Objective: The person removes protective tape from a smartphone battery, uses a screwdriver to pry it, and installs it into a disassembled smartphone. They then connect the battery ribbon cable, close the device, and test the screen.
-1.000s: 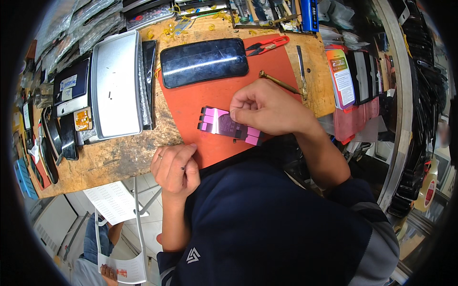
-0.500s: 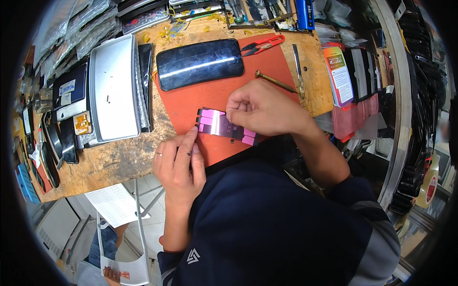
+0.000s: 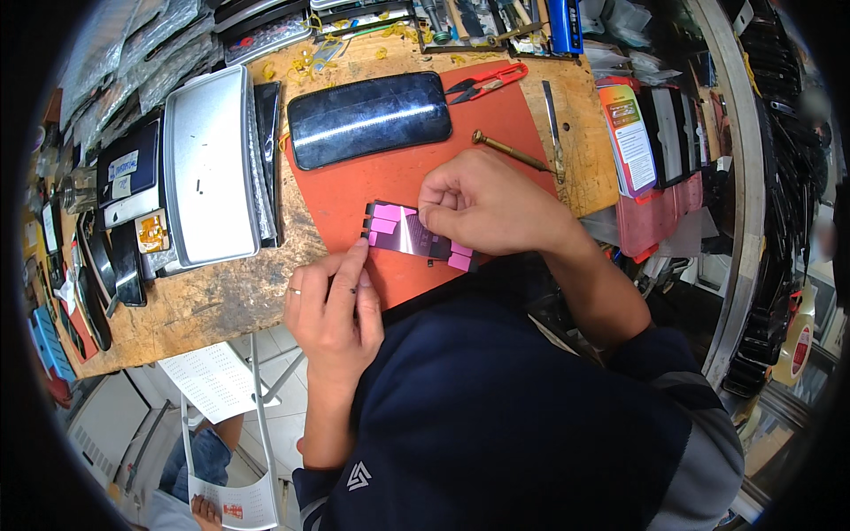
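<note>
On the orange mat (image 3: 332,208) lies a flat, shiny dark piece with pink strips (image 3: 407,232) and small black tabs along its left end. My right hand (image 3: 482,199) is curled over its upper right part, thumb and fingertips pinched at the surface; the exact grip is hidden under the hand. My left hand (image 3: 332,310) reaches in from below, its index fingertip touching the left corner of the piece. Its thumb stays apart, and the remaining fingers are loosely bent. Just below the piece is a tiny dark bit (image 3: 430,263). A black phone-sized panel (image 3: 370,119) lies beyond both hands.
Red-handled snips (image 3: 487,82), a brass-coloured screwdriver (image 3: 511,150) and a thin metal tool (image 3: 553,133) lie at the right. A white tray (image 3: 210,168) with small dark bits stands left. Tool racks line the back. Another person's hand (image 3: 205,511) shows by a white chair, lower left.
Both hands keep nearly the same places on the dark piece with pink strips. The whole view has shifted very slightly.
</note>
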`<state>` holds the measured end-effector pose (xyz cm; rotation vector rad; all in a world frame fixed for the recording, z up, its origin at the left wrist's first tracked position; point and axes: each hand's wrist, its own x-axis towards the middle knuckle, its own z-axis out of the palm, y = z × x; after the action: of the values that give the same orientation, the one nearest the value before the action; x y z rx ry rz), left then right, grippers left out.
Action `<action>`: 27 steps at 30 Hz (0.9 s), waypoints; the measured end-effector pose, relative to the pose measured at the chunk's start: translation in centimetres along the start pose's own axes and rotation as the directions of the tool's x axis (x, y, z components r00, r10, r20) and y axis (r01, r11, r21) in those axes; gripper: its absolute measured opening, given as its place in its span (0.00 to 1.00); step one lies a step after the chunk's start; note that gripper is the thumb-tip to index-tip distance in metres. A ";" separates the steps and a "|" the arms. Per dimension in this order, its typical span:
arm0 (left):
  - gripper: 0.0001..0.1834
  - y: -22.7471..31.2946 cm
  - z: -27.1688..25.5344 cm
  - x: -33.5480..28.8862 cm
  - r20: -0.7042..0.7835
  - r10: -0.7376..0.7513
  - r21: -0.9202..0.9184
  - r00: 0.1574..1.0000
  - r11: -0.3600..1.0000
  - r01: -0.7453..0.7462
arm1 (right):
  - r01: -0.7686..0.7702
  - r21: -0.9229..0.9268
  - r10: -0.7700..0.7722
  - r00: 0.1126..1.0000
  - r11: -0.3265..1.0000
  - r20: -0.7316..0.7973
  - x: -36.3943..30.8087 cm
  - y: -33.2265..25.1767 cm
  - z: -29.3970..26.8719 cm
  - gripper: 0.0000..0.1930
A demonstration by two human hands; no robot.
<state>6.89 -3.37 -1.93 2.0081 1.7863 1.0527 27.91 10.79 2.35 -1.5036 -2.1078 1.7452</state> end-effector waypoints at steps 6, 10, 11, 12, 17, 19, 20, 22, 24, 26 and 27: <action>0.26 2.3 0.1 1.0 0.136 -0.034 0.295 0.990 0.955 -0.007 | 0.027 -0.023 -0.028 0.999 0.999 -0.036 -0.1 -0.5 0.0 0.08; 0.29 2.5 0.5 1.0 0.279 -0.118 0.441 0.953 0.897 -0.018 | 0.118 -0.132 -0.129 0.988 0.984 -0.083 -0.2 0.2 0.4 0.11; 0.29 2.5 0.5 0.9 0.288 -0.128 0.475 0.949 0.879 -0.026 | 0.147 -0.191 -0.170 0.979 0.971 -0.109 -0.3 0.2 0.7 0.12; 0.29 2.5 0.4 0.8 0.291 -0.143 0.475 0.946 0.880 -0.013 | 0.128 -0.297 -0.183 0.969 0.946 -0.164 -0.5 0.0 1.1 0.13; 0.29 2.9 0.3 1.1 0.307 -0.153 0.500 0.939 0.866 -0.022 | 0.053 -0.597 -0.376 0.820 0.800 -0.431 -2.5 0.9 1.3 0.22; 0.29 3.2 0.1 1.1 0.305 -0.171 0.498 0.937 0.867 -0.004 | -0.007 -0.539 -0.297 0.829 0.842 -0.475 -4.4 1.3 0.6 0.22; 0.30 3.2 0.2 1.0 0.311 -0.167 0.491 0.936 0.871 -0.007 | -0.039 -0.509 -0.256 0.829 0.860 -0.497 -5.5 1.6 0.2 0.22; 0.30 3.1 0.2 1.0 0.317 -0.169 0.457 0.933 0.889 0.006 | -0.117 -0.414 -0.135 0.836 0.903 -0.532 -7.7 2.3 -0.4 0.19; 0.31 2.8 0.2 0.5 0.310 -0.142 0.400 0.940 0.917 0.007 | -0.109 -0.341 -0.100 0.836 0.934 -0.540 -9.4 3.6 -0.8 0.14; 0.32 3.3 -0.1 0.3 0.327 -0.109 0.392 0.939 0.920 -0.030 | 0.008 -0.376 -0.233 0.797 0.926 -0.557 -9.5 4.5 -0.5 0.13; 0.32 3.7 -0.2 0.4 0.337 -0.092 0.388 0.937 0.920 -0.049 | 0.065 -0.395 -0.297 0.770 0.916 -0.565 -9.5 4.8 -0.3 0.13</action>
<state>9.54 -3.86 0.63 2.2131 1.9206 0.3041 36.22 4.33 3.80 -1.5732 -2.1500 0.6660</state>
